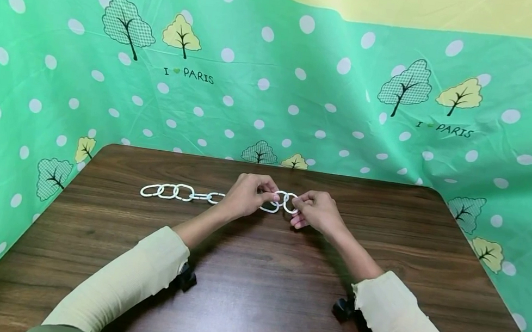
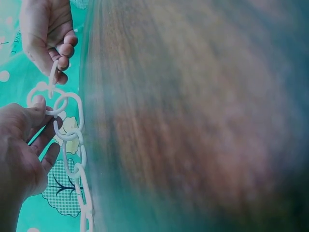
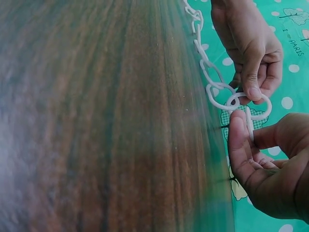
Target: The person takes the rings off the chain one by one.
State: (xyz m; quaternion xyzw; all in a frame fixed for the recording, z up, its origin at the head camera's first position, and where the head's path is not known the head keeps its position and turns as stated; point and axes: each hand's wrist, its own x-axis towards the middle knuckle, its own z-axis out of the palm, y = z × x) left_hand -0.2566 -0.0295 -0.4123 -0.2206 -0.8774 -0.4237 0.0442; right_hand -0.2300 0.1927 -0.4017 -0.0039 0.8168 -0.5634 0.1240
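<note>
A white plastic chain (image 1: 200, 196) lies in a row across the dark wooden table, with several links stretching to the left. At its right part, my left hand (image 1: 245, 194) pinches one link (image 3: 269, 104) between thumb and fingers. My right hand (image 1: 320, 211) pinches the end link (image 3: 249, 123) between thumb and forefinger, just right of the left hand. These two links meet between the hands and look threaded through each other in the right wrist view. Part of the chain is hidden behind the left hand in the head view.
The wooden table (image 1: 251, 296) fills the lower scene. Behind it and along both sides hangs a green dotted cloth (image 1: 303, 99) with printed trees. Black wrist devices (image 1: 186, 278) show under both pale sleeves (image 1: 120, 275).
</note>
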